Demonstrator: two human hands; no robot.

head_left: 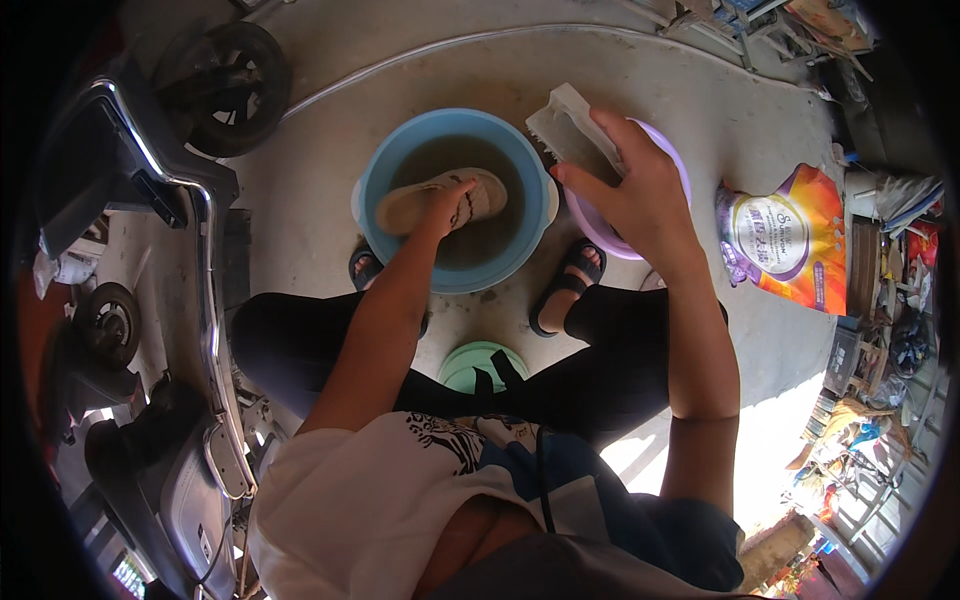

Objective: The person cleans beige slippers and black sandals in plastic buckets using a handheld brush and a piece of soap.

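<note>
My left hand [446, 208] is closed on a beige slipper [404, 209], which lies tilted in the murky water of a blue basin [453, 284]. Dark marks or a strap pattern show on the slipper beside my fingers. Up and to the right of that basin, my right hand [645, 195] grips a pale scrub brush [570, 118] between thumb and fingers. Short bristles show along the brush's left edge. Partly hidden behind this hand stands a purple basin [682, 165]; I cannot see what is inside it.
A bright orange and purple detergent bag [775, 240] lies at the right. Below my knees sits a light green round stool or tub [470, 362]. A scooter [205, 300] fills the left side, with a wheel [235, 90] beyond it. Cluttered shelves [880, 310] line the far right.
</note>
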